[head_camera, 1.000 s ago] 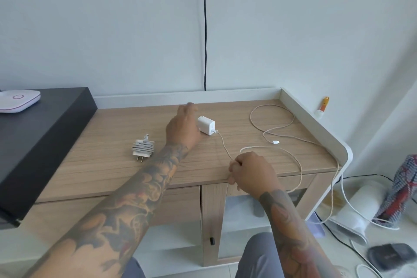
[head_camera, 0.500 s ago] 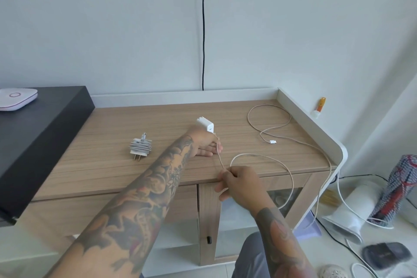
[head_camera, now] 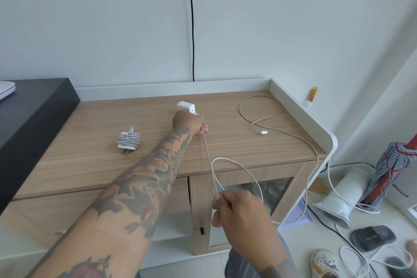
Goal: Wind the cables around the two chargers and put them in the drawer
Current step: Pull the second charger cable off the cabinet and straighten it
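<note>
Left hand (head_camera: 188,123) grips the white charger (head_camera: 186,107) on the wooden cabinet top (head_camera: 225,142). Right hand (head_camera: 239,216), in front of the cabinet, pinches its cable (head_camera: 239,166), which loops across the top. Second charger (head_camera: 128,141), cable-wound, lies left.

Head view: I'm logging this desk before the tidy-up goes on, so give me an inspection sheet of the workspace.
Surface: wooden cabinet top, white raised rim.
Job's things: wound charger lying flat; white charger unwound.
Clutter: black box at left.
Hands: left hand holds white charger; right hand pinches its cable.
Cables: beige cable looped on top, trailing over the right edge.
Surroundings: white fan, shoes on floor.
</note>
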